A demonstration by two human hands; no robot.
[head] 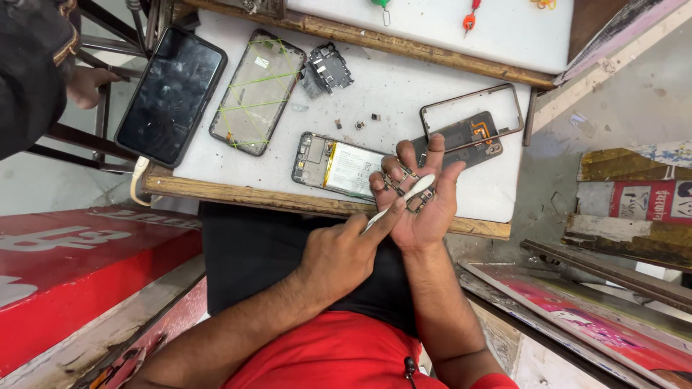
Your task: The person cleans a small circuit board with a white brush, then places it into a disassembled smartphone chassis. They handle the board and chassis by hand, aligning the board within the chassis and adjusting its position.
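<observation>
My right hand point(425, 209) lies palm up over the table's front edge, with a small phone circuit board point(412, 189) resting on its fingers. My left hand point(342, 252) pinches a thin white stick-shaped tool point(407, 194), and the tool's tip rests on the board. Just left of my right hand, an opened phone body with a white battery point(335, 167) lies on the white tabletop point(404, 79).
On the table lie a black-screened phone point(169, 94), a phone frame crossed by yellow-green lines point(257, 90), a dark plastic part point(326, 68), loose small parts point(358, 124), a thin frame point(472, 108) and a dark back plate point(461, 137). Another person's hand point(90, 83) shows at upper left.
</observation>
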